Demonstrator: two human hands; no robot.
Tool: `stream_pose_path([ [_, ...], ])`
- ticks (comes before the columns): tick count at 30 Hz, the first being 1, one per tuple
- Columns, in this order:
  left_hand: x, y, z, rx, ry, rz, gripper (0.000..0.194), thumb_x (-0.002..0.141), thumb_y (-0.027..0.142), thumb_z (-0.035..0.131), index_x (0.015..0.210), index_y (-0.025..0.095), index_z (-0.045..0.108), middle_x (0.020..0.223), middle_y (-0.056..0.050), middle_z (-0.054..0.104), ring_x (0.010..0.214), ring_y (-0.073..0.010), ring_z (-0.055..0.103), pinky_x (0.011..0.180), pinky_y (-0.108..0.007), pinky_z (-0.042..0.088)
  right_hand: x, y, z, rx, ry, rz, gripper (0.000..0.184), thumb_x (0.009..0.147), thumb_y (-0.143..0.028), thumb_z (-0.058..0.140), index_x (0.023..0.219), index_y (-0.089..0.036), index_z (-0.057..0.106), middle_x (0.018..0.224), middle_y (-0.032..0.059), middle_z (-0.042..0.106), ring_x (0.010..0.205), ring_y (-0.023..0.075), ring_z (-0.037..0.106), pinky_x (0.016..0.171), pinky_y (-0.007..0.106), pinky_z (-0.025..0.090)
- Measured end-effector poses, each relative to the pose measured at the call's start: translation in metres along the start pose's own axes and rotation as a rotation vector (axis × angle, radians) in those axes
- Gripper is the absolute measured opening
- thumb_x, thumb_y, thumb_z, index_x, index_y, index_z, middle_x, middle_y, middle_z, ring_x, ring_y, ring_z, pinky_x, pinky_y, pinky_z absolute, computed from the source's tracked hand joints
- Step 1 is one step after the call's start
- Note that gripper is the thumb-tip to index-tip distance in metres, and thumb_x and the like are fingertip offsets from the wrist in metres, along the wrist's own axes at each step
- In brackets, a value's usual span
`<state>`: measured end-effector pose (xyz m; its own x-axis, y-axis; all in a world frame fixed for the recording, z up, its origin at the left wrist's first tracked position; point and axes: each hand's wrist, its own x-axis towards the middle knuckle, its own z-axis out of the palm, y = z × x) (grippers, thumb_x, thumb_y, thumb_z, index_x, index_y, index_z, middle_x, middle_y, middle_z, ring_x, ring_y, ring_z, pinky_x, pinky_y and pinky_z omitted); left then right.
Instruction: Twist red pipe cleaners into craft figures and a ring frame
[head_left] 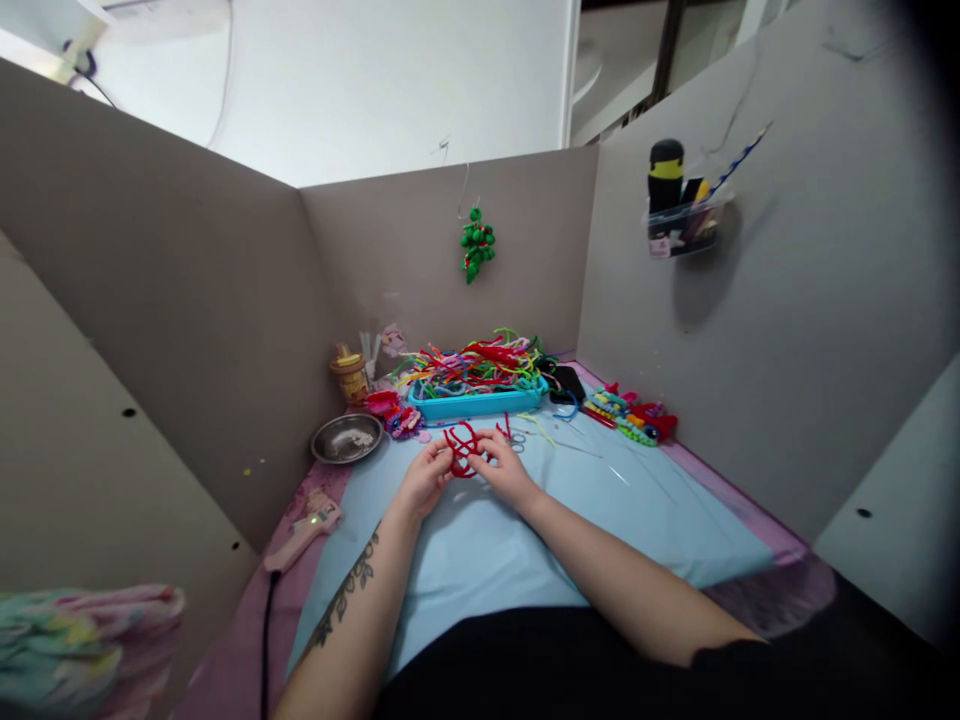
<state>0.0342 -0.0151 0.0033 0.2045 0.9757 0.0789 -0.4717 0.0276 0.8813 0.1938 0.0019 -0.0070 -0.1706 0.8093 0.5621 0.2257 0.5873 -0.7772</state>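
Between my two hands, above the blue cloth (pixel 585 520), is a red pipe cleaner shape (pixel 463 450) of crossed, looping strands. My left hand (pixel 427 480) pinches its left side between thumb and fingers. On the opposite side, my right hand (pixel 507 472) grips it too, thumb toward me and fingers curled behind. Just past the right hand lie small scissors (pixel 517 441) and a short red piece. Parts of the fingers are hidden behind the strands.
A blue tray (pixel 476 404) heaped with colourful pipe cleaners stands at the back. On the left are a metal bowl (pixel 346 440) and a pink glue gun (pixel 306 535) with a cord. Finished colourful pieces (pixel 634 415) lie at right. Grey panels (pixel 450 180) enclose the table.
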Motion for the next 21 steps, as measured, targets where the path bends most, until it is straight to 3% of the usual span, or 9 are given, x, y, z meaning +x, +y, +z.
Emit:
stream_pose_path([
  [5, -0.0001, 0.0022, 0.0011, -0.044, -0.030, -0.003, 0.031, 0.067, 0.015, 0.071, 0.097, 0.014, 0.062, 0.085, -0.005, 0.066, 0.067, -0.0103, 0.060, 0.066, -0.022, 0.047, -0.0016, -0.0029, -0.0014, 0.020, -0.022, 0.013, 0.008, 0.073, -0.025, 0.060, 0.068, -0.018, 0.059, 0.111, 0.0084, 0.050, 0.109, 0.0219, 0.045, 0.097, 0.037, 0.031],
  [12, 0.0043, 0.0043, -0.0045, -0.114, 0.163, -0.007, 0.029, 0.066, 0.009, 0.067, 0.094, 0.014, 0.061, 0.085, -0.004, 0.066, 0.069, -0.0118, 0.062, 0.064, -0.022, 0.049, -0.0038, -0.0042, 0.0002, -0.050, -0.025, -0.053, 0.008, 0.071, -0.025, 0.064, 0.067, -0.019, 0.060, 0.121, 0.0074, 0.046, 0.116, 0.0230, 0.040, 0.101, 0.038, 0.026],
  [21, 0.0039, 0.0058, -0.0058, -0.185, 0.197, 0.002, 0.023, 0.065, 0.011, 0.069, 0.087, 0.014, 0.061, 0.079, -0.004, 0.067, 0.065, -0.0133, 0.062, 0.062, -0.025, 0.050, -0.0022, 0.0046, 0.0052, -0.045, -0.035, 0.037, 0.005, 0.069, -0.020, 0.061, 0.064, -0.019, 0.059, 0.115, 0.0070, 0.049, 0.112, 0.0228, 0.043, 0.099, 0.038, 0.029],
])
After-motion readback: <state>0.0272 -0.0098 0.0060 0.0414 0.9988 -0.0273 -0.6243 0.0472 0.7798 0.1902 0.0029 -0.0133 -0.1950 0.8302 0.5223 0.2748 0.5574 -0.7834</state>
